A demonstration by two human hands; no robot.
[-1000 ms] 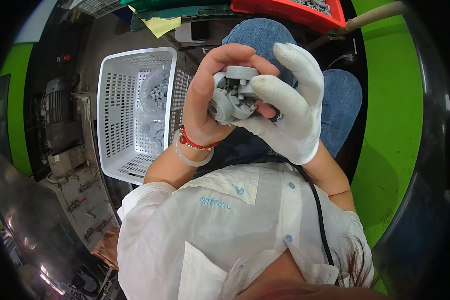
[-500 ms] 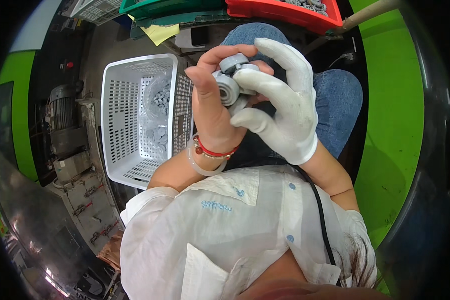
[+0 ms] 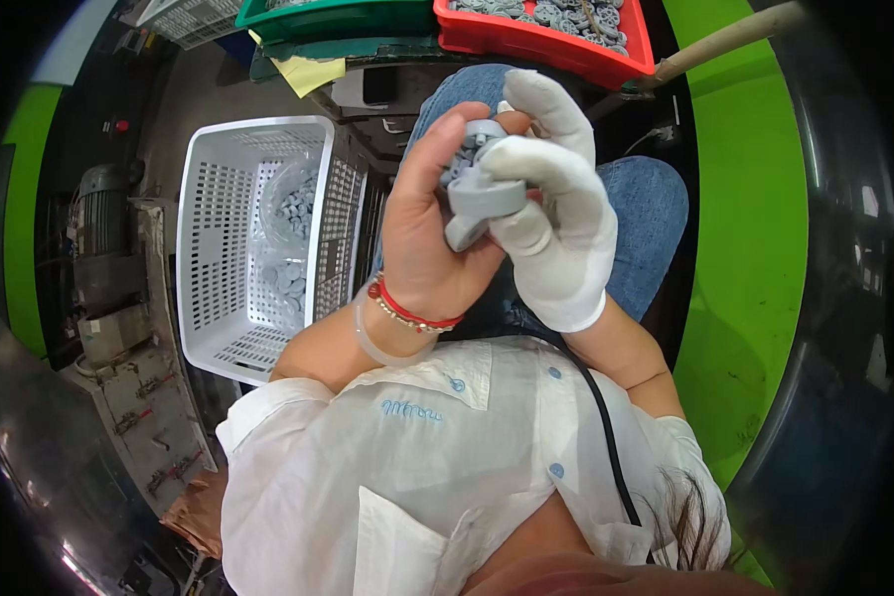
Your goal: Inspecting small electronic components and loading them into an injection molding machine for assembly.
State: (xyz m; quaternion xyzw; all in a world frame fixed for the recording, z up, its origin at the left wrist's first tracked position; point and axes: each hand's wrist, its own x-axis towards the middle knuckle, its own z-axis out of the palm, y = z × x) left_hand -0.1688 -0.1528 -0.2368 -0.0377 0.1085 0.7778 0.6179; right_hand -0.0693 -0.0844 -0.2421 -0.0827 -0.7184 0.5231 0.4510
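Head view shows a small grey plastic part [image 3: 482,194] raised above the person's lap, pinched between both hands. Left hand [image 3: 429,233], bare, cups it from behind with fingers curled; right hand [image 3: 556,214], white-gloved, presses thumb and fingers onto its front. White perforated basket [image 3: 214,248] sits to the left.

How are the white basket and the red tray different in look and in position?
The white basket has perforated walls and stands at the person's left; the red tray has solid walls and lies ahead, beyond the knees. The basket shows whole; the tray is cut off by the picture's top edge. Both hold small grey parts.
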